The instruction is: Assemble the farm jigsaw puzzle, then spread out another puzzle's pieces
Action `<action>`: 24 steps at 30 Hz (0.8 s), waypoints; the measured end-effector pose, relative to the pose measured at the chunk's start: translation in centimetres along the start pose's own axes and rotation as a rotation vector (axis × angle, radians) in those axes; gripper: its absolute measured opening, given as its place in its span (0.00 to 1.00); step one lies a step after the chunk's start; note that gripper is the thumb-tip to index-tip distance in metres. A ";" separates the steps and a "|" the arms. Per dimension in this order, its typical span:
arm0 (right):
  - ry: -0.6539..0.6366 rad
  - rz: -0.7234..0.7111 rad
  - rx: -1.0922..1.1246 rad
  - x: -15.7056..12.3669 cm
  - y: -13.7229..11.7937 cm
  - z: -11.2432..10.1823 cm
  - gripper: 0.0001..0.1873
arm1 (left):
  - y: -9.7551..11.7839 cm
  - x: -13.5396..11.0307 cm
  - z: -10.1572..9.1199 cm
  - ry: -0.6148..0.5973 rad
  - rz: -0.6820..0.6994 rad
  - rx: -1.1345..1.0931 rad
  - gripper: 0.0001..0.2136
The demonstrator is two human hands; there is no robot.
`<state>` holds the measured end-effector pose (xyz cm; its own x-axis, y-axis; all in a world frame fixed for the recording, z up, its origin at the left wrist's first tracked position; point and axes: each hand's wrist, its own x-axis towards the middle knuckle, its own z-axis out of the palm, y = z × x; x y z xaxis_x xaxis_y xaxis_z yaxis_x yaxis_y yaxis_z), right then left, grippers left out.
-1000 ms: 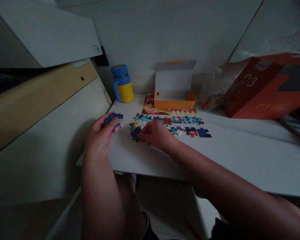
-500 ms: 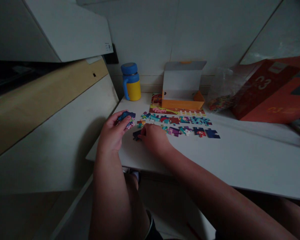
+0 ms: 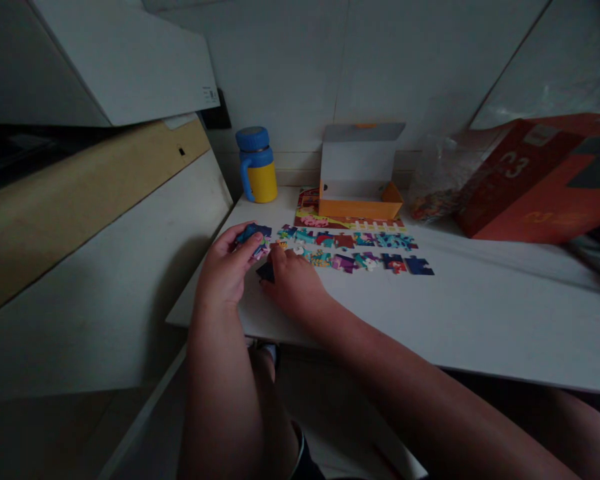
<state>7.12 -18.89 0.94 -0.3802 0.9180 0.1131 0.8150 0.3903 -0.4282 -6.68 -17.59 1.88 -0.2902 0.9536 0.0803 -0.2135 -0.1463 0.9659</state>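
Observation:
My left hand (image 3: 225, 270) is closed round a small stack of jigsaw pieces (image 3: 254, 237), held just above the left end of the white table (image 3: 480, 313). Beside it, my right hand (image 3: 293, 283) presses a dark blue puzzle piece (image 3: 266, 271) against the tabletop with its fingertips. Two rows of colourful loose pieces (image 3: 360, 252) stretch to the right of both hands. Behind them lies a joined strip of puzzle (image 3: 347, 222) with red, yellow and pink on it.
An open orange and white box (image 3: 361, 175) stands at the back, partly on the puzzle strip. A yellow mug with a blue lid (image 3: 257, 165) is left of it. A clear bag of pieces (image 3: 437, 187) and a large red carton (image 3: 540, 180) occupy the back right.
My right hand has slid the dark blue piece leftward, closer to my left hand. The view shifted slightly; my left hand keeps its stack.

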 end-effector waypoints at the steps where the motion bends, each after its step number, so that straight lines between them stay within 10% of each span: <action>1: 0.015 -0.001 0.026 -0.1 0.1 0.0 0.27 | 0.0 0.0 0.0 -0.001 0.001 0.001 0.25; 8: 0.242 0.136 0.057 -2.4 2.9 -3.2 0.18 | -0.1 0.1 -0.4 0.016 0.029 -0.002 0.23; 16: -0.020 0.047 -0.100 -4.9 3.3 -2.4 0.13 | -0.3 0.0 0.1 -0.037 -0.019 -0.010 0.25; 24: 0.271 0.135 0.556 -3.5 5.2 -3.5 0.26 | -1.4 -0.8 1.3 -0.273 -0.104 0.229 0.25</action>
<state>14.20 -19.83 1.45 -0.1065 0.9703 0.2171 0.4717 0.2415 -0.8481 -4.89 -17.82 0.81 -0.0118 0.9999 0.0119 -0.0055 -0.0120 0.9999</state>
